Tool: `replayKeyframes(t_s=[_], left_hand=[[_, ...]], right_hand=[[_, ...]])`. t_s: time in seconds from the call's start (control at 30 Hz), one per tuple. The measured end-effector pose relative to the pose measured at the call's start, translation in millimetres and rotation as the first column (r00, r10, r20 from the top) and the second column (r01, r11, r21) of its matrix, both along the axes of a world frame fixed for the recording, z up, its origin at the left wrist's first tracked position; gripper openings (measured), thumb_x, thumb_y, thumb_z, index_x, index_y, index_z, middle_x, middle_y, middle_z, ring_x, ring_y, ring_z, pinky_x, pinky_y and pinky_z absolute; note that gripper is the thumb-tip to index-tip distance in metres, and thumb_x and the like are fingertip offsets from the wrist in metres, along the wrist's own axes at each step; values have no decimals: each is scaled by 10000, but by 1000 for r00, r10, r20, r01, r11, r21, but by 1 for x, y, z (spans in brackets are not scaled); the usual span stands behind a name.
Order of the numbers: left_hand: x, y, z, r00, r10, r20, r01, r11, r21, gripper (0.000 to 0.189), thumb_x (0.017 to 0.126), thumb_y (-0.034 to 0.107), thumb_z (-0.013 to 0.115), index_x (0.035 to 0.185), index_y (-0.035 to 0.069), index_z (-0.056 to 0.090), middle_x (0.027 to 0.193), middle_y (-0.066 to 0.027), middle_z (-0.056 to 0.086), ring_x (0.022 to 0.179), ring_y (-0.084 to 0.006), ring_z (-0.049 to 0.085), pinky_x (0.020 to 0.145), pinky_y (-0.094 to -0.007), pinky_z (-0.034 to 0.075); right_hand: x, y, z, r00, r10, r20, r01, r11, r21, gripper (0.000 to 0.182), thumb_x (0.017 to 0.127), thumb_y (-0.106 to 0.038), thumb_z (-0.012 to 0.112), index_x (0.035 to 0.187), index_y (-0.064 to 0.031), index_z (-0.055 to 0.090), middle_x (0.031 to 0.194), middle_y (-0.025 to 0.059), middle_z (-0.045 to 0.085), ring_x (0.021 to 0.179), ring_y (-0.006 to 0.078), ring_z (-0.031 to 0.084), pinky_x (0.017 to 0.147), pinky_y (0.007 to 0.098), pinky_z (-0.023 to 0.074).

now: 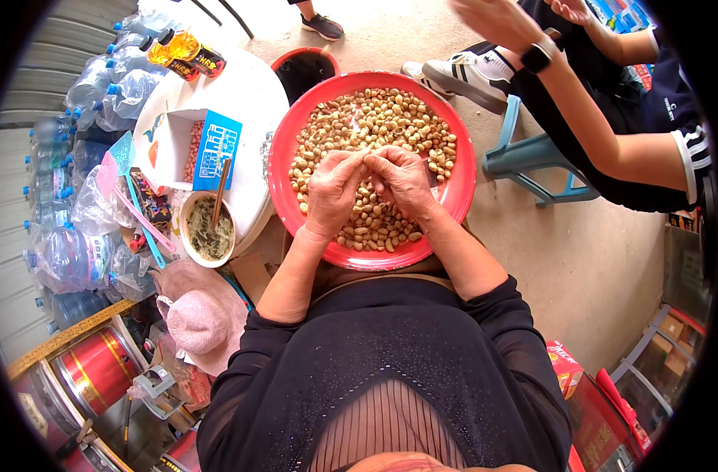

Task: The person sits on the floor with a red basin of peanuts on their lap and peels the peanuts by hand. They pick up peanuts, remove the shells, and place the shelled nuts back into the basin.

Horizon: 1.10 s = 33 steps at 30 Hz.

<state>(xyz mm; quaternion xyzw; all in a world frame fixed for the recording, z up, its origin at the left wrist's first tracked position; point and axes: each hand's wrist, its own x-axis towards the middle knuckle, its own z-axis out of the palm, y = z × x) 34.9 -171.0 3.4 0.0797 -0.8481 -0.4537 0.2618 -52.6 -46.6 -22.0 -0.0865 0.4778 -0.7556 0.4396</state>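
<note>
A round red basin in front of me holds many unshelled peanuts. Over its middle, my left hand and my right hand come together, thumbs and forefingers bent and meeting at the tips. Whatever may be pinched there is hidden by the fingers. Peanuts lie beneath both hands and around them. Left of the basin, an open blue and white box with reddish shelled peanuts inside lies on a round white table.
A bowl of food with chopsticks, two bottles and fly swatters are at left, near bagged water bottles. A red-rimmed bucket stands behind the basin. Another person's arm and a blue stool are at right.
</note>
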Motion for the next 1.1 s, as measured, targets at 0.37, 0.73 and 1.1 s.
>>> replayKeyframes(t_s=[0.37,0.73,1.1], left_hand=[[10,-27,-7,998,-8,-61,62,93,994,247,911,98,500,1100,-14,611,870,-77,581,677,-131,457,549,-226,366],[-3,-65,-19,998,-37,-42,51,278,959,199,921,150,587,1031,-1,657,767,-6,584,637,-69,467,524,-217,357],[-11,-23,-13,944,-52,324,87,992,-95,134,725,97,732,857,72,731,759,-92,591,770,-253,593,716,-351,492]], right_hand=[[-2,-1,16,970,57,236,22,948,-318,160,933,-114,486,999,3,572,888,99,623,592,60,530,413,134,357],[-14,6,-6,891,-203,405,309,927,-214,97,900,-194,534,851,-111,540,791,33,595,642,86,520,525,176,429],[-16,6,-8,896,-224,383,340,901,-269,140,894,-191,541,796,-92,556,714,30,596,561,91,494,447,210,380]])
